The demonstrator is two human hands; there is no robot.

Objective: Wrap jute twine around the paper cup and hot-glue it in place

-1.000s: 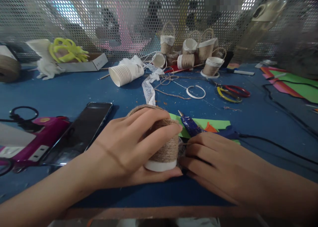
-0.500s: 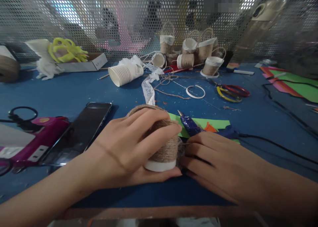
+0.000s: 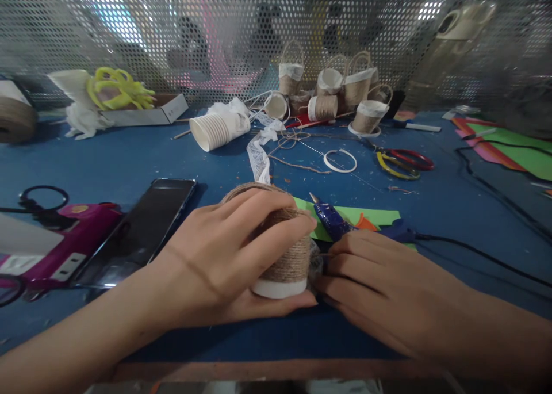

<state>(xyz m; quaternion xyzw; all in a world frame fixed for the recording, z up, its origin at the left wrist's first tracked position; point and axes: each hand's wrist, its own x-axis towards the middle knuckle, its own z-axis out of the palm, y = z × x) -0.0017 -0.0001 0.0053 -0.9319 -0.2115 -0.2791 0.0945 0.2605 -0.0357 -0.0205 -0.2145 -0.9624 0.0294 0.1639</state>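
free: table beyond phone | blocked right: glue gun, cord | behind twine-wrapped cup: lace, room perhaps tight

A desk with a blue painted top and a brown front edge carries the things. At its left lie a purple power strip with white sockets and, just beside it, a black rectangular smartphone. Further back rest a shallow white cardboard box and a stack of cream paper cups, tipped on its side. Near the middle lie a white lace ribbon, a loose brown twine strand, a thin white ring and scissors with red and yellow handles. A light green paper sheet lies nearer the front; overlapping green, orange and pink sheets lie far right.
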